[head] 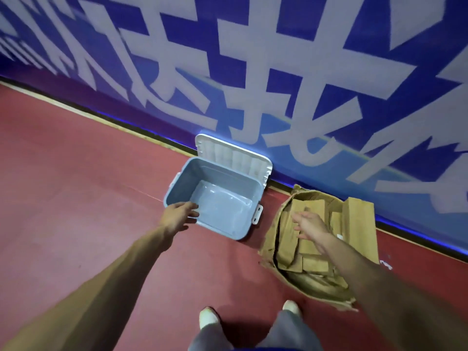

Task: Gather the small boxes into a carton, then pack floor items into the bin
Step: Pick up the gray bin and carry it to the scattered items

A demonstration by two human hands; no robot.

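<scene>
A light blue plastic bin point(177, 183) stands on the red floor with nothing inside, its white lid point(233, 155) hinged back against the wall. To its right sits a worn brown carton point(359, 219) with several small cardboard boxes point(307, 260) lying inside. My left hand point(178, 215) reaches to the bin's near left rim, fingers spread, holding nothing. My right hand point(310, 222) hovers over the carton's boxes with fingers apart and nothing in it.
A blue wall point(253, 72) with large white characters runs diagonally behind the bin and carton. Red floor point(76, 186) stretches to the left and front. My two feet point(209, 317) stand just before the carton's near corner.
</scene>
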